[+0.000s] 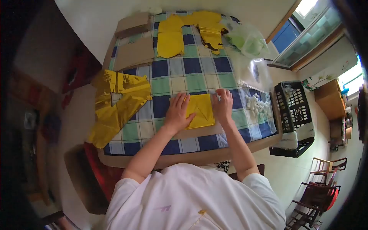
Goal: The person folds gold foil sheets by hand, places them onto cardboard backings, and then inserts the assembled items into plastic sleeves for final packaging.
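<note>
A flat, folded square of yellow foil (pixel 203 115), perhaps a deflated balloon, lies in front of me on a brown cardboard piece (pixel 199 132). My left hand (pixel 177 113) rests on its left side with fingers stretched out and the thumb over the foil. At the right edge is my right hand (pixel 223 104), its fingers partly bent and the thumb apart from them; nothing shows in its grasp. A large gold foil balloon (pixel 120 111) lies flat and unfolded to the left. Further yellow foil pieces (pixel 170 43) lie at the far side.
A checked cloth (pixel 195 82) covers the table. Brown cardboard sheets (pixel 134 53) lie at the back left. Clear plastic bags (pixel 247 40) are at the back right, with small white pieces (pixel 257 107) nearer. Black crates (pixel 293 105) stand beyond the right edge.
</note>
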Motion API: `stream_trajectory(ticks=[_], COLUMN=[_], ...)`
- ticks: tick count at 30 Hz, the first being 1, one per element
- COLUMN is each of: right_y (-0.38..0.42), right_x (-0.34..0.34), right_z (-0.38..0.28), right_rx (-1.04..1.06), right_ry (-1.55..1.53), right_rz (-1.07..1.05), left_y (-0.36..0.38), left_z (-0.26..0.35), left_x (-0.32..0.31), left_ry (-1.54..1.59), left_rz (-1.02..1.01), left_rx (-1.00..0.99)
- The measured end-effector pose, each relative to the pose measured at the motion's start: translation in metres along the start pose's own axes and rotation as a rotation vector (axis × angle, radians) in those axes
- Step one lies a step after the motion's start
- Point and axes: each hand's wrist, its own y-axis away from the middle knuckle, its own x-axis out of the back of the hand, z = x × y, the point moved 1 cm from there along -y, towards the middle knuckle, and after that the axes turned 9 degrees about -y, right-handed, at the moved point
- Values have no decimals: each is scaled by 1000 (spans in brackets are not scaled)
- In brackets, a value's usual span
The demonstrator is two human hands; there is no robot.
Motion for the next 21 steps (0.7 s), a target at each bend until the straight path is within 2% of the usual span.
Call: stream_trajectory(ticks=[3,6,9,13,19,21], right_y=[8,9,18,27,28,30], right_x=[-3,-3,-18,-20,-21,-24], right_z=[3,-10,-17,-21,-19,-17], right_rx=[23,305,326,334,351,352], right_ry=[78,68,110,127,174,188], right_rz=[-131,-187,-437,-397,-394,-401], left_y=[1,3,5,10,21,5], left_z=[1,1,1,7,11,16], left_x=[-1,-2,-3,-7,21,27], left_ry=[-12,-20,9,-157,-235,-266], left_rz=[-27,-1,-18,-88,-351,-290], left_rx=[12,4,15,137,275,277])
